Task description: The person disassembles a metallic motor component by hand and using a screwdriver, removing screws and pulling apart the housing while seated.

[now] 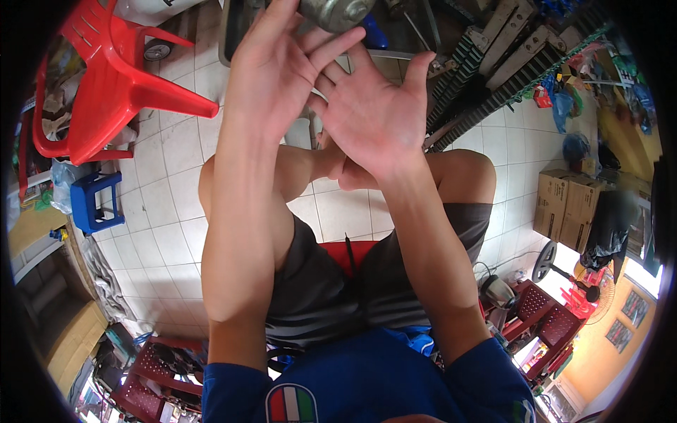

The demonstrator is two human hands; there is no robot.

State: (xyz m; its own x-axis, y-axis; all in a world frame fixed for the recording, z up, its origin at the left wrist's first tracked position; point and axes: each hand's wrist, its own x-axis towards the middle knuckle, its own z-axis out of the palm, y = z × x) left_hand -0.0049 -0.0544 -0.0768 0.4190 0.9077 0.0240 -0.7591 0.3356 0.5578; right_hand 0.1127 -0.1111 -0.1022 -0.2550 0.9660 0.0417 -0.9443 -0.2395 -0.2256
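Observation:
My left hand (pixel 278 74) is at the top centre, palm up, its fingers apart and partly cut off by the upper edge. A round grey metal part (pixel 337 11) overlaps its fingertips; I cannot tell whether they touch it. Close by on the right, my right hand (pixel 377 116) lies palm up, thumb spread wide and fingers stretched toward the left hand, with nothing in it. Just beyond the hands is a dark tray (pixel 227 35), holding a blue object (pixel 374 32) and a thin metal rod (pixel 416 28).
A red plastic chair (pixel 113 92) and a blue stool (pixel 97 203) stand at the left on white floor tiles. Green-and-black toothed metal racks (pixel 486 63) fill the upper right. Cardboard boxes (pixel 566 206) and a black bag (pixel 608 229) are at the right.

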